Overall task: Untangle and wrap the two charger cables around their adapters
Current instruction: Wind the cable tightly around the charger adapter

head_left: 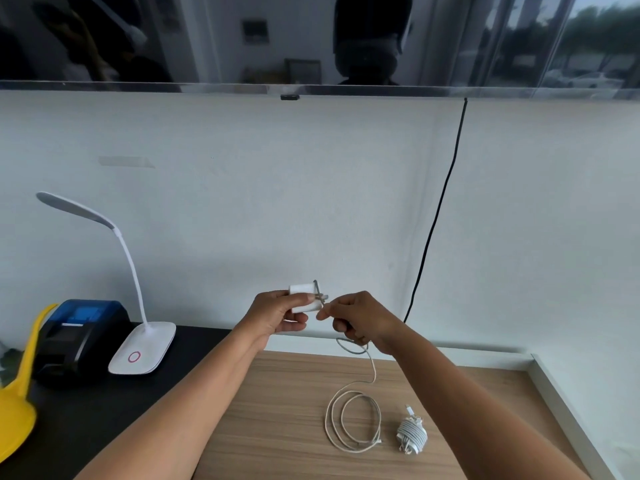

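Over the pale wooden bench (277,410), the left hand (277,317) grips a white square adapter (302,298) while the right hand (362,322) pinches its thin white cable (374,373) at the first turn, most of it lying loose below. Further right, the other white charger (412,432) lies fully wound, so the job looks about half done.

A wooden table (277,427) is carrying a cable (326,419) in loose loops, a wrapped charger (411,433) at its three o'clock; at nine o'clock, a black counter (104,427) is holding a lamp (142,351) and printer (79,336).
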A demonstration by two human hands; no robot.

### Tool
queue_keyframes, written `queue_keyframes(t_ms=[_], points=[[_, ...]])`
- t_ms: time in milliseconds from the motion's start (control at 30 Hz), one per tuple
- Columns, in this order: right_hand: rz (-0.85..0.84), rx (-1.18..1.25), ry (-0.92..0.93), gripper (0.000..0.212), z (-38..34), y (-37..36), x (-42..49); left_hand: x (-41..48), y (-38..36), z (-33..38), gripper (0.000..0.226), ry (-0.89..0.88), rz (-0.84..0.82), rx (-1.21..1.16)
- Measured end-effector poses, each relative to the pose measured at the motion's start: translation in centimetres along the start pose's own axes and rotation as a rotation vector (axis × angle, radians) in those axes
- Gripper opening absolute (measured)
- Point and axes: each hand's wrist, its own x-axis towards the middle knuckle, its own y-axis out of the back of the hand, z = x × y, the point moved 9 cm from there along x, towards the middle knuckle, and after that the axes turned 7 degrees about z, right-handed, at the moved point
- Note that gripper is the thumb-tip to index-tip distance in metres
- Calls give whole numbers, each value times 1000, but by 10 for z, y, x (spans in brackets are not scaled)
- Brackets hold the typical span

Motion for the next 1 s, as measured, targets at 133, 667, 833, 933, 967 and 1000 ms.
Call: queue_keyframes(t_ms=[133, 667, 833, 933, 967, 1000], points=[[-100, -30, -48, 24, 23, -17, -2, 2, 4, 2, 35, 30, 11, -112], [84, -496, 65, 25, 9, 14, 19, -37, -36, 2, 24, 71, -403, 310], [101, -526, 117, 17, -17, 26, 24, -30, -32, -3, 29, 74, -313, 390], [157, -504, 96, 19, -26, 32, 21, -22, -25, -4, 32, 81, -227, 372], [184, -496, 86, 19, -27, 34, 19, -20, -24, -4, 32, 80, -211, 367], [211, -485, 79, 18, -28, 35, 17, -19, -23, -4, 31, 75, -198, 370]])
